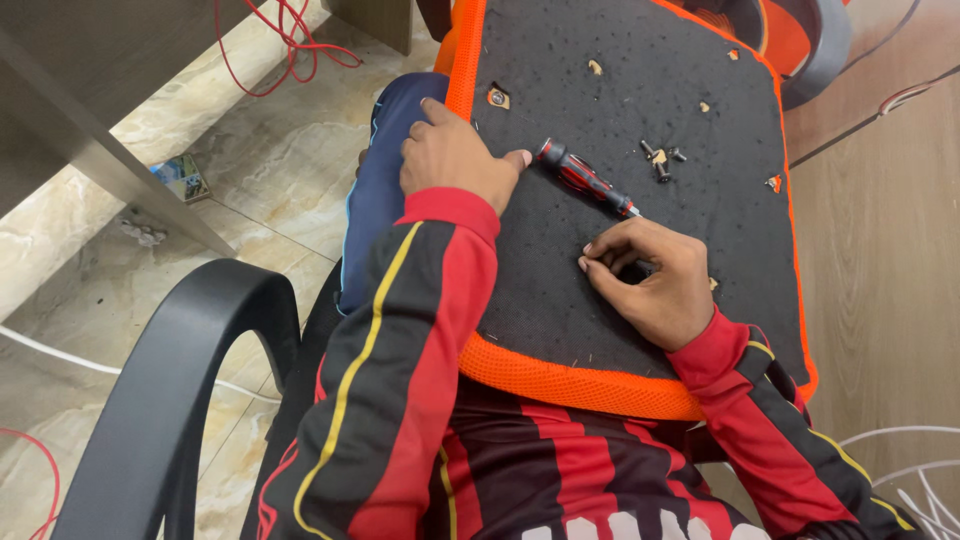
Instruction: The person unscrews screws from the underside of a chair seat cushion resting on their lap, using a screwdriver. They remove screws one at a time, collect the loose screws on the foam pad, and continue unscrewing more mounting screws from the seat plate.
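Fingers (600, 252) of the right hand (655, 285) curl narrowly, holding nothing visible, just below a red-and-black screwdriver (585, 178) lying on an upturned seat cushion (560, 300); the left hand (455, 155) presses flat, loose screws (662, 160) nearby.

Red cable (290, 40) looped on marble floor (270, 180), small printed packet (182, 178) by a grey beam (90, 140), black chair armrest (180, 380), white wires (905, 470).

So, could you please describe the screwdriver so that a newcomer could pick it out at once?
Find the black seat panel with the orange edge, lying across the person's lap. Between the left hand and right hand lies the screwdriver: red-and-black handle, short metal tip. The loose screws beside it are far smaller.
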